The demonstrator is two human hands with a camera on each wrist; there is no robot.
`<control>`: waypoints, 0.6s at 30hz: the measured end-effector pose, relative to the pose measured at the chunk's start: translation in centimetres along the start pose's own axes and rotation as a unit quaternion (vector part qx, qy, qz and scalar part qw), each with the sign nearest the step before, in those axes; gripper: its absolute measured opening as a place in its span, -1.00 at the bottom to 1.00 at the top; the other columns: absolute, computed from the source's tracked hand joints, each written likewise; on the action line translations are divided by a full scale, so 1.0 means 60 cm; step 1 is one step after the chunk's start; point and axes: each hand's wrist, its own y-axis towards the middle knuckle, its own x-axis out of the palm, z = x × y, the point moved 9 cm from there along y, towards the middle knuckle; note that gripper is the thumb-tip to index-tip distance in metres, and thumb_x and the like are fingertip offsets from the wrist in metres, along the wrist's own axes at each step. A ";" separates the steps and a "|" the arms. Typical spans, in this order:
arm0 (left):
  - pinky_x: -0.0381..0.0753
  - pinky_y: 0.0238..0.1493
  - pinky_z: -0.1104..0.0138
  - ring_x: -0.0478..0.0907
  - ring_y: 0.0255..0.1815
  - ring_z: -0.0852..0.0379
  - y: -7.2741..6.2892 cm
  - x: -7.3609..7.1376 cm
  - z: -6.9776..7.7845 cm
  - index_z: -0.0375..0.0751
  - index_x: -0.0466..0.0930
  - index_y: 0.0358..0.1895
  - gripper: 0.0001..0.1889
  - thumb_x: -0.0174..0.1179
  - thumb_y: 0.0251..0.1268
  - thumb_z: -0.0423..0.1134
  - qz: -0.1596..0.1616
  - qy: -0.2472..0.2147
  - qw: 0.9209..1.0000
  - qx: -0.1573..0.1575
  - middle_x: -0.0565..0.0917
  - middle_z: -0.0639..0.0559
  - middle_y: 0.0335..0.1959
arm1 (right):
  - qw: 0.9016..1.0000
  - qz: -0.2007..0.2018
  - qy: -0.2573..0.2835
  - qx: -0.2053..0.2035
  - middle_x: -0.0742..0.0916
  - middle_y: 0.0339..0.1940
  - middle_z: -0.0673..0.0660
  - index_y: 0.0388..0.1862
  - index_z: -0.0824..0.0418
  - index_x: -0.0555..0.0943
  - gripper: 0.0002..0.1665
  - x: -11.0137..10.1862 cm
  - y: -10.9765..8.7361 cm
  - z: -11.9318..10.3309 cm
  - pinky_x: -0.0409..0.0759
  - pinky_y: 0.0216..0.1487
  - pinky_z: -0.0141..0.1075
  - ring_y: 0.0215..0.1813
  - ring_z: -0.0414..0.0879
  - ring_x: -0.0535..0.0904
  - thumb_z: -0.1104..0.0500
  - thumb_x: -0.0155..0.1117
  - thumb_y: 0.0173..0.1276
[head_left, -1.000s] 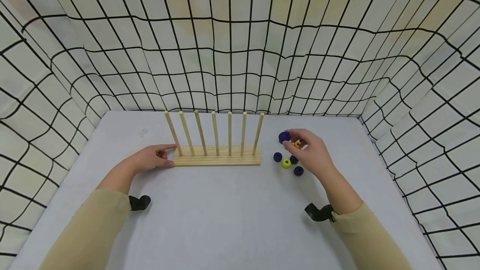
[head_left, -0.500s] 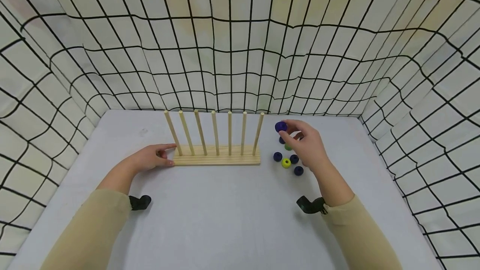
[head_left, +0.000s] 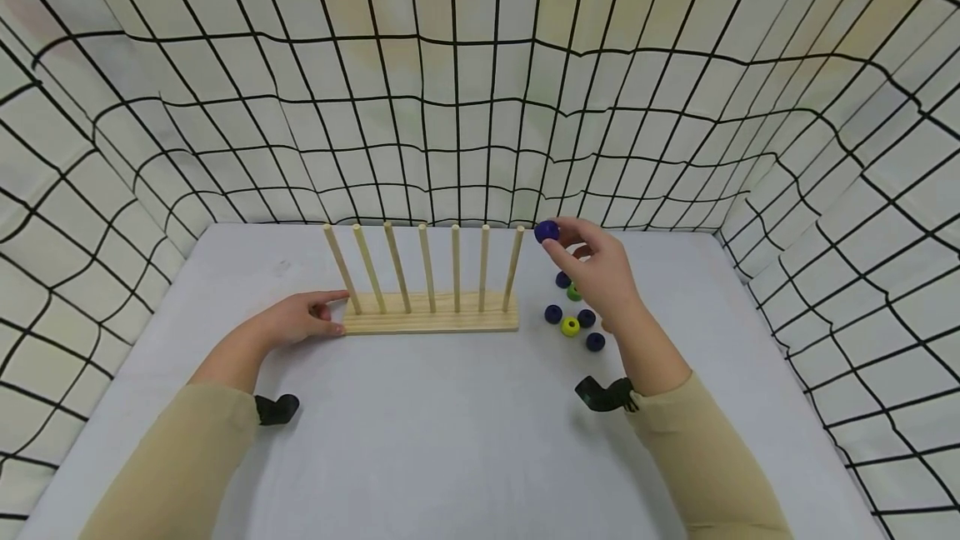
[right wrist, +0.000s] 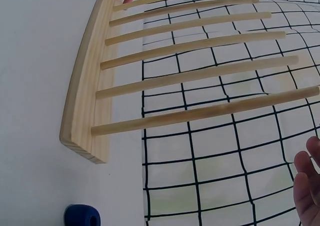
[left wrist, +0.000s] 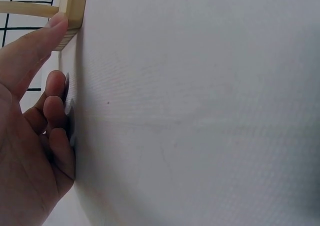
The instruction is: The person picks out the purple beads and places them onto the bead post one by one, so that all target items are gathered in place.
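A pale wooden peg rack (head_left: 431,323), with a row of several upright dowels, stands on the white table. My left hand (head_left: 296,319) holds its left end, thumb at the front corner and index finger at the back; in the left wrist view the thumb (left wrist: 57,25) touches the base. Between thumb and fingers my right hand (head_left: 603,269) pinches a purple-blue bead (head_left: 547,232), raised near the top of the rightmost dowel (head_left: 513,269) and apart from it. In the right wrist view some right-hand fingers (right wrist: 306,191) show at the edge, but the held bead is out of view.
Right of the rack lie loose beads: several dark blue ones (head_left: 552,314), a yellow one (head_left: 571,326) and a green one (head_left: 573,293) partly behind the right hand. A black net (head_left: 457,107) over pale walls surrounds the table (head_left: 420,440) at the back and sides.
My right hand has lifted the purple-blue bead from above the loose beads and carried it up and left toward the rightmost dowel. The left hand has kept its place on the rack.
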 end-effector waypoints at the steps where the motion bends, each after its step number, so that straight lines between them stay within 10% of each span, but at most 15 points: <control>1: 0.29 -0.25 0.22 0.33 -0.31 0.08 0.001 0.000 0.000 -0.27 0.25 0.49 -0.16 0.39 0.22 0.00 0.000 -0.001 1.000 -0.002 0.45 -0.03 -0.29 | 1.000 0.001 0.004 -0.005 0.68 -0.07 0.05 0.26 0.10 0.58 -0.50 0.000 0.002 -0.004 0.50 0.08 -0.11 0.03 -0.12 0.53 -0.06 0.31 0.41; 18: 0.29 -0.23 0.21 0.33 -0.28 0.05 0.002 0.000 -0.002 -0.26 0.23 0.50 -0.15 0.39 0.21 0.00 -0.007 -0.006 1.000 -0.008 0.44 -0.03 -0.28 | 1.000 -0.002 0.017 -0.025 0.70 -0.09 0.08 0.20 0.14 0.61 -0.56 0.016 0.016 -0.030 0.51 0.02 -0.17 0.00 -0.10 0.55 0.01 0.32 0.41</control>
